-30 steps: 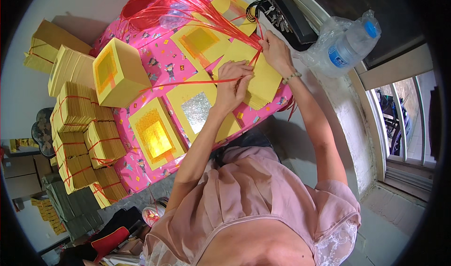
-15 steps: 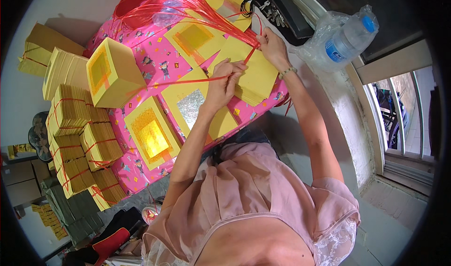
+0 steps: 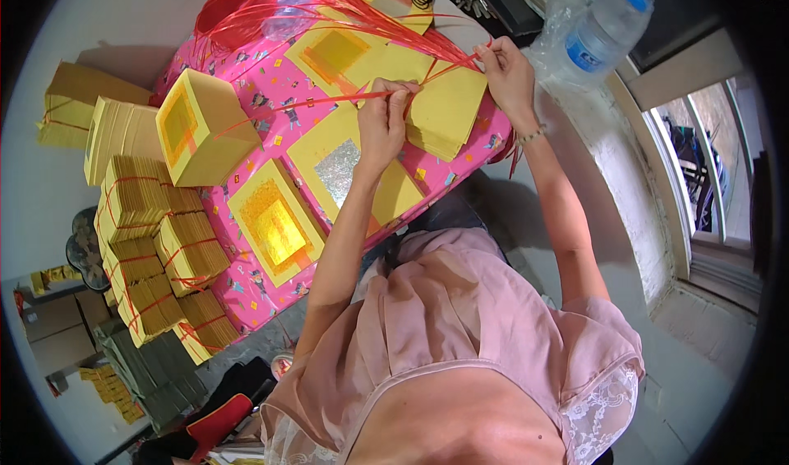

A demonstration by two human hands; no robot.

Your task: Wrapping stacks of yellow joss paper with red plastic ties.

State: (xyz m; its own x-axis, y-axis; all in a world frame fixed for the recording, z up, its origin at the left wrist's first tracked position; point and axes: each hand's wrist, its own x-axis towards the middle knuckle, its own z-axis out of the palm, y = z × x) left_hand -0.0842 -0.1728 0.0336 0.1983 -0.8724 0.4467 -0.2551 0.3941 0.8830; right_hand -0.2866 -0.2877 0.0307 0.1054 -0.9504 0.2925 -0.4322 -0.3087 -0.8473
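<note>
Between my hands lies a stack of yellow paper (image 3: pixel 448 112), with red plastic string (image 3: pixel 329 101) crossing over its top. My left hand (image 3: pixel 383 124) is closed on the string at the stack's left side, and a long tail of it runs left toward an upright yellow paper block (image 3: pixel 205 128). Beyond the stack's right corner, my right hand (image 3: pixel 507 75) pinches another stretch of the same string, drawn taut. A large bundle of loose red strings (image 3: pixel 370 17) reaches from the far side of the table down to the stack.
Yellow sheets with gold or silver foil squares (image 3: pixel 279 227) lie on the pink patterned tablecloth (image 3: pixel 259 288). Several tied yellow bundles (image 3: pixel 193 255) are piled at the left. A water bottle (image 3: pixel 604 38) in clear plastic and a black case (image 3: pixel 514 5) with keys stand at the far right.
My hands have moved apart: the right one outward to the right, the left one slightly left. The string between them now stretches across the stack. The view has shifted slightly.
</note>
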